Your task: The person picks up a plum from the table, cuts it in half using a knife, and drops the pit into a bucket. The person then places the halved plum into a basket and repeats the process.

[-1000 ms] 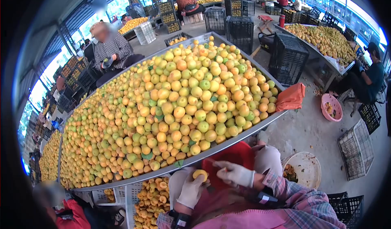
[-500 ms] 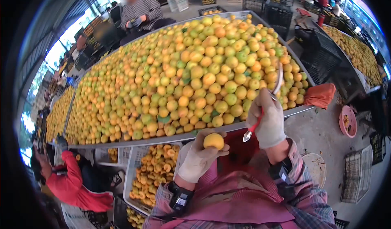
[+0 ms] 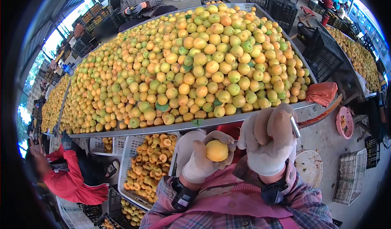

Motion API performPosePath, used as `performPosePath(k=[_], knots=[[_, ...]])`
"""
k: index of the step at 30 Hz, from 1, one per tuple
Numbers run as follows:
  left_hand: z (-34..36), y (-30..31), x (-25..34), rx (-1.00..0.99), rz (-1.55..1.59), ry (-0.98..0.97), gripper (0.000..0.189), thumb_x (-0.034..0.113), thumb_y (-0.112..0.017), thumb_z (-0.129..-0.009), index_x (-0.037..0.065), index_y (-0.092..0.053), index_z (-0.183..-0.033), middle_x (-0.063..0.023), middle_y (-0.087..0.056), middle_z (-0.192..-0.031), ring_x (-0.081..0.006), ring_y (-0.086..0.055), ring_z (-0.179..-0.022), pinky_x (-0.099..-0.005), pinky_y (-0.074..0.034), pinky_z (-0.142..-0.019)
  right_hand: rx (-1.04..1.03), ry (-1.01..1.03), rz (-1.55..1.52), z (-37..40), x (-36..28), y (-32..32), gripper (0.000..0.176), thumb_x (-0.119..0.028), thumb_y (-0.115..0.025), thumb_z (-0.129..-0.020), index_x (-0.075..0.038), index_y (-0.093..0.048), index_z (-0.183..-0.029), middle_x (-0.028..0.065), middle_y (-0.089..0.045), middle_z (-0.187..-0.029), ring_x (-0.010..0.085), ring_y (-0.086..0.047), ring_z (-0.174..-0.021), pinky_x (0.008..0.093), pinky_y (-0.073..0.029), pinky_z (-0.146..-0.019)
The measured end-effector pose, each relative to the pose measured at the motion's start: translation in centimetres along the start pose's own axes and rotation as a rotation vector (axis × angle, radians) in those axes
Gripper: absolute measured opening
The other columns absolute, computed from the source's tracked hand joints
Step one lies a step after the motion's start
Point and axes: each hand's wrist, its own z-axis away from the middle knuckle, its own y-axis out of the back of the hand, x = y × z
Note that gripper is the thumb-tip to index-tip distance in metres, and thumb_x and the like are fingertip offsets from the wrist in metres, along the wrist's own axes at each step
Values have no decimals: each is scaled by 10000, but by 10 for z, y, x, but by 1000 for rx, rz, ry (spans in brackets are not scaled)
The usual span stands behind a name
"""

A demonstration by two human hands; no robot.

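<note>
- Left hand (image 3: 198, 164), gloved, cups one yellow fruit (image 3: 216, 150) in curled fingers at chest height, upper face left bare
- Right hand (image 3: 269, 141), gloved, fisted round a metal tool (image 3: 294, 127) just beside the fruit; tip hidden, contact unclear
- Heaped table (image 3: 179, 127) ahead; crate (image 3: 127, 164) of cut fruit below the left hand, probably for an easy drop
</note>
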Motion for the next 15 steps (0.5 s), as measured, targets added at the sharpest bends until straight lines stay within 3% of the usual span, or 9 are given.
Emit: performPosePath(k=[2,7,9,11,15], knots=[[-3,-15,6,139,-140,-46,855,853,-285,-792,35,-522,-863,-44,-537,-708,-113,-492,-516,-209,-358,-471,-33,23,-68,2,2,-2,185,-94,-596,-920,-126,-449,-812,57,-465,-588,183,-481,-484,313,-402,-447],[1,-24,5,210,-225,9,881,851,-274,-800,26,-543,-948,-49,-561,-713,-103,-504,-524,-209,-359,-464,1,-17,19,8,2,-1,141,-26,-585,-866,-40,-485,-768,75,-559,-636,155,-541,-540,280,-425,-488],[3,-21,2,232,-286,27,917,867,-252,-787,23,-548,-989,-51,-574,-722,-100,-511,-530,-207,-360,-467,-12,-35,196,8,-4,0,159,-15,-575,-840,-29,-498,-701,58,-586,-634,140,-547,-542,273,-418,-488],[6,-9,-4,72,-122,116,768,721,-374,-890,17,-487,-1175,-114,-598,-827,-149,-551,-638,-245,-438,-570,33,-19,215,7,-4,2,197,-35,-589,-827,-20,-502,-651,50,-594,-618,120,-552,-544,266,-416,-489],[4,-12,-5,47,-151,115,707,664,-381,-919,1,-493,-1140,-118,-617,-844,-142,-561,-646,-254,-461,-591,28,-172,80,9,-6,11,143,-39,-650,-786,-39,-544,-690,49,-600,-662,128,-577,-591,268,-434,-528]])
